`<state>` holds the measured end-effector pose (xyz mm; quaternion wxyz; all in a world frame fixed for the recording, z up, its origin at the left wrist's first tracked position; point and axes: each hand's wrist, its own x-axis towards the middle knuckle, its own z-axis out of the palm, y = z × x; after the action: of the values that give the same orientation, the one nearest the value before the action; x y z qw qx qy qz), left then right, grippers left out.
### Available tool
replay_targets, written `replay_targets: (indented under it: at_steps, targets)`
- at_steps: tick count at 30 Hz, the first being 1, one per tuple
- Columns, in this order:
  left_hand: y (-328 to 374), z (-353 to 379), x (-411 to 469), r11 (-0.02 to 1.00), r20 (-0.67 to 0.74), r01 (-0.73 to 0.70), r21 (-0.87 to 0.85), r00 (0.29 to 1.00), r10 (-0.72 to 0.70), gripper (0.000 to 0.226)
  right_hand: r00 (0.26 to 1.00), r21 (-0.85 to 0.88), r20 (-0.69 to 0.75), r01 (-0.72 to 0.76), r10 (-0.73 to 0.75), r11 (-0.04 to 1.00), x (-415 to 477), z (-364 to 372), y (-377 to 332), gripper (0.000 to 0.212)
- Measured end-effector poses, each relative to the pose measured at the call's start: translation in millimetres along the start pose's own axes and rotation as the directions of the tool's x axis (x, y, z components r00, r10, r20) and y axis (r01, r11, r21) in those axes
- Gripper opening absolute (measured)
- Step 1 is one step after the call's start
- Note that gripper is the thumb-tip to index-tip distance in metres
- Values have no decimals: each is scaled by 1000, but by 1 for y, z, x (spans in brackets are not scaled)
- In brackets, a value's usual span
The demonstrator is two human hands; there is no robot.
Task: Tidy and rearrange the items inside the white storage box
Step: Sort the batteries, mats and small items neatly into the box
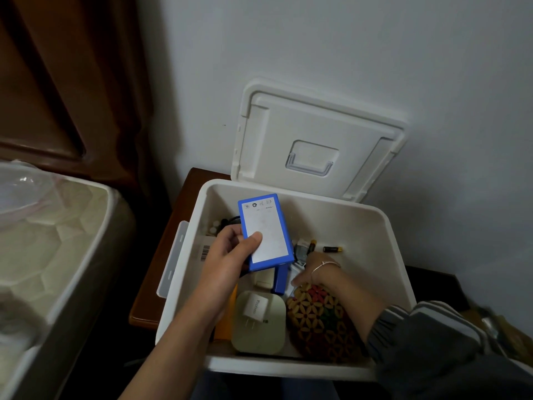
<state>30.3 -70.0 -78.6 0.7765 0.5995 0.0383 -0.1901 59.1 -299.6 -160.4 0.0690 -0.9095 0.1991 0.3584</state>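
A blue box (266, 230) is gripped by the left hand (230, 252) — thumb across its white face — above the open white storage box (383, 255). The right hand (317, 272) is seen deep inside that box, just beside a flowered ball (320, 316) — its grip cannot be told.

A plain white wall (375, 53) meets dark wood panelling (57, 82) — possibly a headboard — above a quilted mattress (57, 241); a brown wooden desk (150, 290) stands in dim light.

White plug adapter (253, 308), below the left hand (227, 255): rotated grey brand print, seemingly "Yoobao"; blue box (266, 232) held in that hand: small icons, print illegible; barcode sticker (204, 252), just left of the hand: digits unreadable.
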Motion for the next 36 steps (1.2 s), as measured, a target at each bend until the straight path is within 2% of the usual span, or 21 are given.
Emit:
replay_targets:
  at_steps: [5,11,15,20,23,26,30,34,36]
  targets:
    - [1,1,0,1000,-1,2,-1,1000,-2,48,994,-64,106,5,2,998,-4,-7,4,83]
    - [1,0,-2,1000,8,2,-7,1000,-2,49,981,-98,173,103,-85,990,-13,-18,9,61]
    - [1,0,-1,1000,4,1,-3,1000,-1,49,972,100,99,204,-213,974,-23,-22,21,44]
    - [-1,0,-1,1000,0,-8,-7,1000,8,47,923,352,-104,383,-371,854,-36,-27,30,18]
    - [0,0,-1,1000,4,-14,-9,1000,14,47,889,484,-338,446,-309,753,-41,-30,35,13]
    - [0,1,-1,1000,2,-29,2,1000,29,46,844,581,-516,469,-145,665,-44,-31,44,14]
    - [0,2,-1,999,-10,-43,1,999,43,43,870,727,-493,411,1,550,-51,-25,53,11]
    - [-1,3,-1,998,-19,-61,16,998,61,36,897,762,-442,364,19,536,-58,-16,53,17]
    - [-1,2,0,997,-31,-72,25,997,73,36,927,808,-373,315,19,498,-61,-12,50,10]
